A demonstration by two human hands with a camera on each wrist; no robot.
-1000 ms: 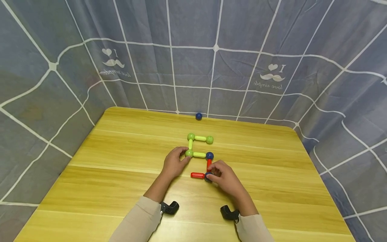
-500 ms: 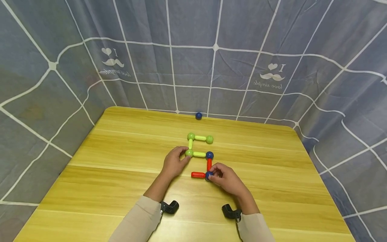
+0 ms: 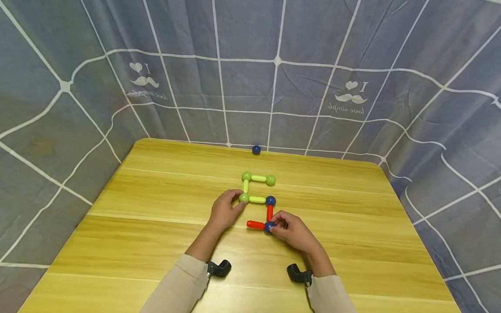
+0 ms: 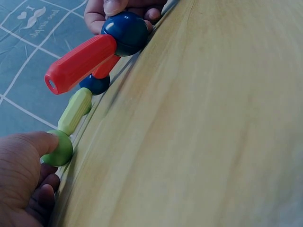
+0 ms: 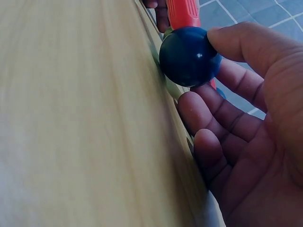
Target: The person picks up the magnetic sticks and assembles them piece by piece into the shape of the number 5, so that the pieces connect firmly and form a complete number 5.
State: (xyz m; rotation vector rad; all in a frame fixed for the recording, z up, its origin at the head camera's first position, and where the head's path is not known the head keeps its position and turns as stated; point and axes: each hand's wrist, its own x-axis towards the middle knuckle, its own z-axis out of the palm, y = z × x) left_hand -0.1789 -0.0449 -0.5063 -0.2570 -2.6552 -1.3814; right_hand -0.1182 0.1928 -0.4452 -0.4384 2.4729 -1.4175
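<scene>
Balls and sticks join into a stepped chain on the table. My left hand (image 3: 226,210) pinches the lower green ball (image 4: 60,150) between thumb and fingers. From that ball one light green stick (image 3: 245,186) runs back to another green ball (image 3: 246,176), and a second stick (image 3: 257,200) reaches a blue ball (image 3: 270,200). A red stick (image 3: 270,213) links it to the near blue ball (image 5: 189,56), which my right hand (image 3: 292,230) holds by thumb and fingers. Off this ball a red stick (image 4: 80,65) points left, its far end free and seemingly raised off the table.
A loose blue ball (image 3: 256,149) lies at the table's back edge, beside the grey curtain (image 3: 250,87). The chain's far end has a green stick (image 3: 258,178) and a green ball (image 3: 271,180). Bare wooden table (image 3: 156,243) surrounds the chain.
The free end of the left-pointing red stick has tilted up and slightly back. My right fingers have shifted a little on the near blue ball. The left hand stays in place.
</scene>
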